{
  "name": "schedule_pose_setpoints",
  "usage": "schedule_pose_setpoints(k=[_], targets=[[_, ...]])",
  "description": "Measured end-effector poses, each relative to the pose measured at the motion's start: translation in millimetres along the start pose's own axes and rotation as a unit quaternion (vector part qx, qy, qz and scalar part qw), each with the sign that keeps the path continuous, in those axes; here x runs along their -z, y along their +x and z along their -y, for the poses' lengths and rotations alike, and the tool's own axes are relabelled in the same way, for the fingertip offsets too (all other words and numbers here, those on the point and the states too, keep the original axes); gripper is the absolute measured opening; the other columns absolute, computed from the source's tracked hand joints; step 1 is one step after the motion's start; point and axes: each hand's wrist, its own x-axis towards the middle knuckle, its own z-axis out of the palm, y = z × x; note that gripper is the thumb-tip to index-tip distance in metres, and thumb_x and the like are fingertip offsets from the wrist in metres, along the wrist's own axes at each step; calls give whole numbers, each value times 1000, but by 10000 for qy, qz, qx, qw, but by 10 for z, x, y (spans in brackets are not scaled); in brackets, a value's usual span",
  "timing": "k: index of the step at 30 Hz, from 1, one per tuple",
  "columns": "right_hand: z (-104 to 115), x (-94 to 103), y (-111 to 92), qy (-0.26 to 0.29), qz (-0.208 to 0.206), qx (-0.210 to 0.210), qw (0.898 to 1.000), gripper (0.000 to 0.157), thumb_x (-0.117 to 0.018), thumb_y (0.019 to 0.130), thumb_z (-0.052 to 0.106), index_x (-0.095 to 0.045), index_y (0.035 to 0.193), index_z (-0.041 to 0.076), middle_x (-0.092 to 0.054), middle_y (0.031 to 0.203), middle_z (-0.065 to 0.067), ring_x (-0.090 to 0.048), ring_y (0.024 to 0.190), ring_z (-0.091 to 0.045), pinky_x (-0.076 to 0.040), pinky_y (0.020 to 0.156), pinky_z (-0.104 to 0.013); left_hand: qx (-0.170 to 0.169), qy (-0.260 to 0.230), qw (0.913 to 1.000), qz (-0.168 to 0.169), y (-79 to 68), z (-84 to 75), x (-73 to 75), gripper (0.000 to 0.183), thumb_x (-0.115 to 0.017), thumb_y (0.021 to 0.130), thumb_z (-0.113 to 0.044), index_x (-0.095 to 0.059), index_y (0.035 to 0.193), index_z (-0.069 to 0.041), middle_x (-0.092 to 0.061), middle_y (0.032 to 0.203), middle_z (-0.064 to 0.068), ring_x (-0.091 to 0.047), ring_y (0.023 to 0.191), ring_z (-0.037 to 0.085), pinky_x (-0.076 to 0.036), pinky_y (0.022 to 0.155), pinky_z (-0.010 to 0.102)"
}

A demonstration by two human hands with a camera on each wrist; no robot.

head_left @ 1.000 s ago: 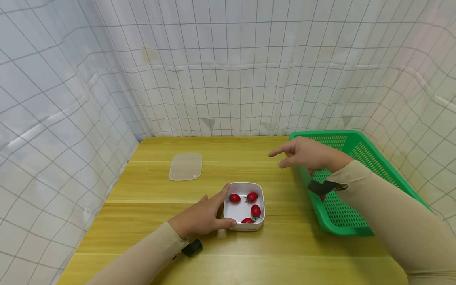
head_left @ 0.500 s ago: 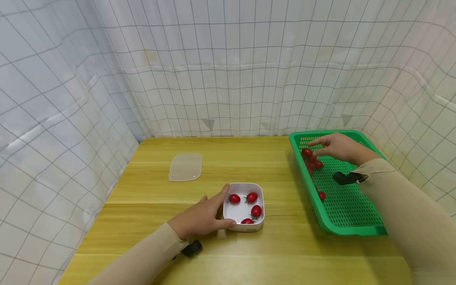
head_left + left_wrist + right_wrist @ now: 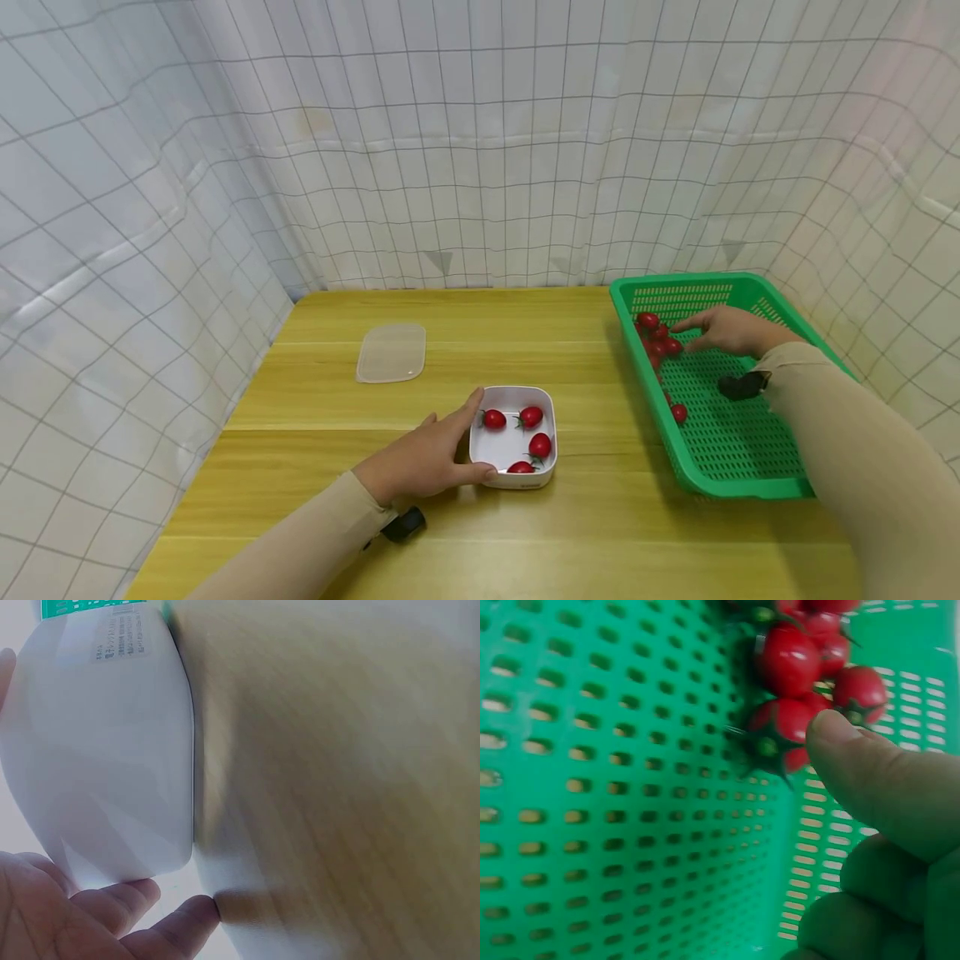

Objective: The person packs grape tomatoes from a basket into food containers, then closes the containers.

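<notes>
A square white container (image 3: 513, 479) stands on the wooden table, with several cherry tomatoes (image 3: 530, 417) on its floor. At its left side my left hand (image 3: 423, 458) holds it, thumb along the front wall and forefinger at the back left corner. The left wrist view shows fingertips (image 3: 139, 892) against the container's outer wall. My right hand (image 3: 731, 329) reaches into a green basket (image 3: 693, 482), thumb and forefinger apart beside a cluster of cherry tomatoes (image 3: 672, 347). In the right wrist view the thumb overlaps a tomato (image 3: 780, 724); whether they touch I cannot tell. The forefinger is hidden there.
A translucent square lid (image 3: 392, 353) lies on the table (image 3: 300, 467) behind and left of the container. One tomato (image 3: 678, 413) sits apart along the basket's left wall. White gridded curtains (image 3: 480, 167) enclose the table's back and sides.
My right hand has moved right from over the basket's left rim, then down beside the tomatoes inside. The left hand and the container have stayed in place.
</notes>
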Motion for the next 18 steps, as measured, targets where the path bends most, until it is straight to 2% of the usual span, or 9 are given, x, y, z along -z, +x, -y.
schedule_pose_setpoints(k=[7, 18], targets=[[2, -56, 21, 5, 240, -109, 9997, 54, -72, 100, 24, -59, 148, 2, -44, 155, -38, -37, 143, -63, -39, 111, -76, 9, -25, 10000, -6, -7, -3, -1, 111, -72, 94, -60, -4, 171, -17, -26, 175, 4, -34, 159, 23, -10, 130, 68], [-45, -89, 48, -201, 271, 1, 9994, 50, -75, 98, 27, -66, 141, 3, -53, 149, -37, -45, 138, -61, -46, 107, -72, 24, -72, 10000, 1, -18, 3, -9, 111, -72, 94, -62, -4, 172, -19, -26, 175, 3, -34, 159, 22, -8, 132, 64]])
